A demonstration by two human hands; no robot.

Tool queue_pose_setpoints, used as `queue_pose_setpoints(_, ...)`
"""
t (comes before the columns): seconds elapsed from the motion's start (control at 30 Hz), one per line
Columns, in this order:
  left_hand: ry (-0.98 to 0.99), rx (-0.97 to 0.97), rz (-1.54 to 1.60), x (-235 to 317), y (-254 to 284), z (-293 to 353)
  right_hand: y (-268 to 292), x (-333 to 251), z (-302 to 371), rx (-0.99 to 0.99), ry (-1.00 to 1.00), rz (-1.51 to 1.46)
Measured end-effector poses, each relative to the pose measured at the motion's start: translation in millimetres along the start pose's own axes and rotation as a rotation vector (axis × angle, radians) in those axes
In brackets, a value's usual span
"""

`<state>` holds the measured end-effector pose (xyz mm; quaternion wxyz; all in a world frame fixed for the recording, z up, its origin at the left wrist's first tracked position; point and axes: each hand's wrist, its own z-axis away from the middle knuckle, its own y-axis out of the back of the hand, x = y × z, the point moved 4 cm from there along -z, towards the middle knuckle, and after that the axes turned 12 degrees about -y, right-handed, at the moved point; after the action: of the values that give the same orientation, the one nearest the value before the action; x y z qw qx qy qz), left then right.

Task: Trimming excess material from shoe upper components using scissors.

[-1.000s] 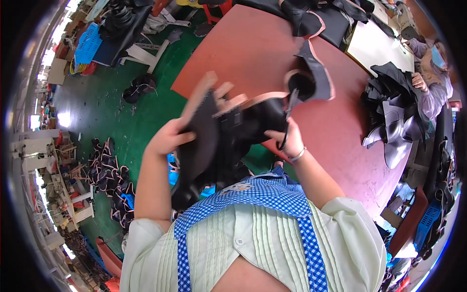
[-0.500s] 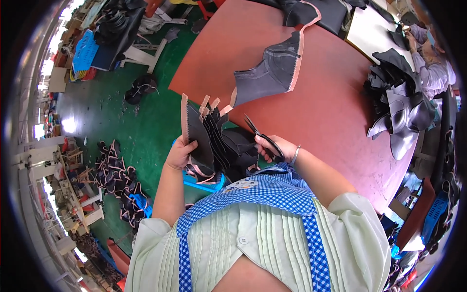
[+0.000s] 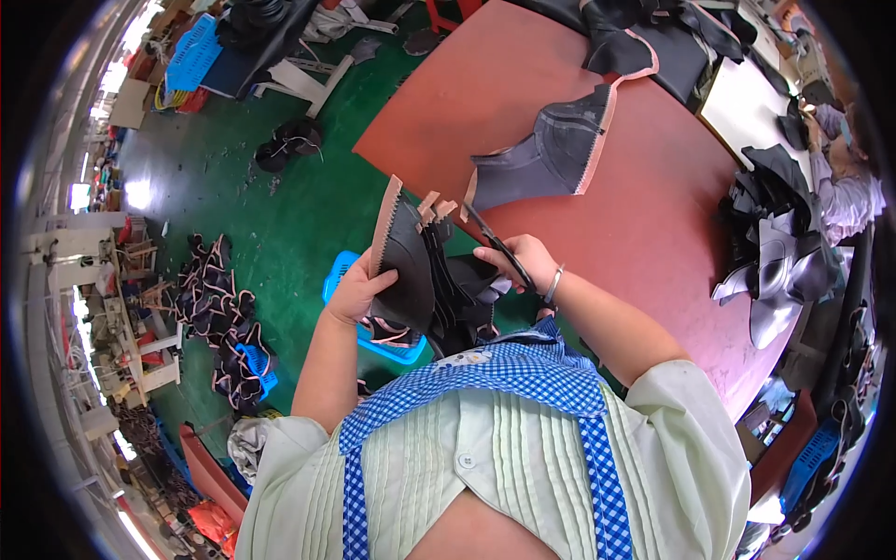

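My left hand (image 3: 359,287) is closed on a bundle of black leather-like pieces (image 3: 408,266), its thumb across the front one. Tan zigzag-cut edging runs along that front piece, and short tan strip ends (image 3: 437,207) stick up from those behind. In my right hand (image 3: 520,260) is a pair of black scissors (image 3: 495,240). Their blades point up and left, with the tips close to the strip ends; whether they touch is unclear. Further off, a similar black piece (image 3: 551,149) with tan edging lies on the red-brown table (image 3: 653,205).
A blue plastic basket (image 3: 397,352) stands low beside my left forearm, partly hidden. Black pieces with pink edging lie heaped on the green floor (image 3: 219,327) at left. At the table's right is a pile of black parts (image 3: 770,238); another person (image 3: 845,187) sits beyond it.
The whole view has shifted, so the table sits further right and lower. The scissors' blades, slightly apart before, now look closer together and nearer the strip ends. Both hands keep their hold.
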<state>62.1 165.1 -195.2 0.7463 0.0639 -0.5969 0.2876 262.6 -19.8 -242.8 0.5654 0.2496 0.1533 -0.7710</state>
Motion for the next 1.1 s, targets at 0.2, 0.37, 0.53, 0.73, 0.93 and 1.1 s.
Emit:
queue_pose_setpoints(0.2,0.070,0.033,-0.126,6.2,29.0,32.0,61.0,-10.3,13.6,0.819,0.337,0.019)
queue_pose_setpoints(0.37,0.070,-0.001,-0.292,27.1,15.8,61.9,128.6,-101.0,-16.3,1.062,0.084,0.028)
queue_pose_setpoints(0.53,-0.119,0.078,-0.273,40.9,19.3,84.7,156.1,-87.3,-73.0,1.003,-0.333,-0.045)
queue_pose_setpoints(0.73,-0.213,0.188,-0.161,53.2,43.8,110.9,161.4,-23.2,-84.7,1.180,-0.199,0.075)
queue_pose_setpoints(0.93,-0.300,0.166,-0.125,69.0,42.3,89.4,110.3,3.6,-16.5,0.811,0.583,-0.369)
queue_pose_setpoints(1.1,-0.169,0.009,0.065,82.8,7.7,19.6,23.3,-11.2,54.8,0.440,0.700,-0.365)
